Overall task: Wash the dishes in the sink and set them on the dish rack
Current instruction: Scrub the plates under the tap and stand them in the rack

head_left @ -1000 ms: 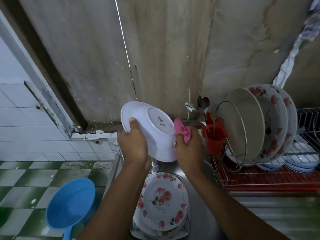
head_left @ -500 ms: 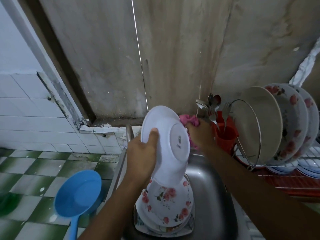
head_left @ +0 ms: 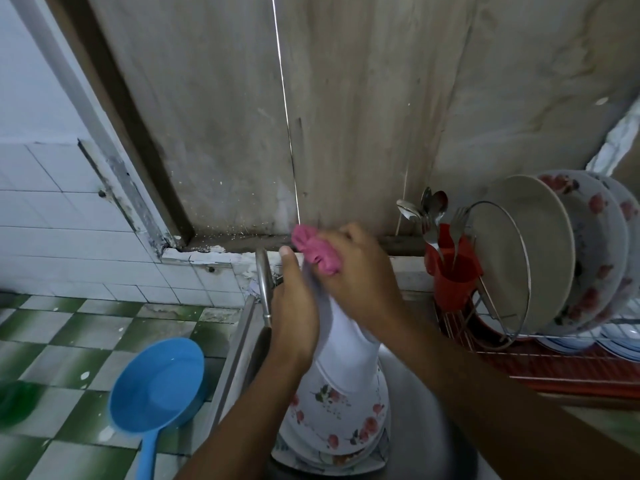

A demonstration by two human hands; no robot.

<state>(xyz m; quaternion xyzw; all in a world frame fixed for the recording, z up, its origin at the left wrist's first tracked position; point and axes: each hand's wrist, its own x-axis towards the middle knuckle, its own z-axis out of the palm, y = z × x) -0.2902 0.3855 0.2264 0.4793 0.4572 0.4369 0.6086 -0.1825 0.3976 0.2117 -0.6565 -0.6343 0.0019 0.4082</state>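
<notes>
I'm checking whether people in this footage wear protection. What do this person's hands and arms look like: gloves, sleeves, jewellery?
Nothing worn is visible. The left hand and right hand have no gloves, and no ring shows on the visible fingers. The left forearm and right forearm are uncovered to the frame edge: no sleeve, watch or bracelet in view. Blur hides fine detail.

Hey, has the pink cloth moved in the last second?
Yes. The pink cloth, gripped in the right hand, has shifted left across the white plate, away from the red cutlery cup and toward the tap.
</notes>
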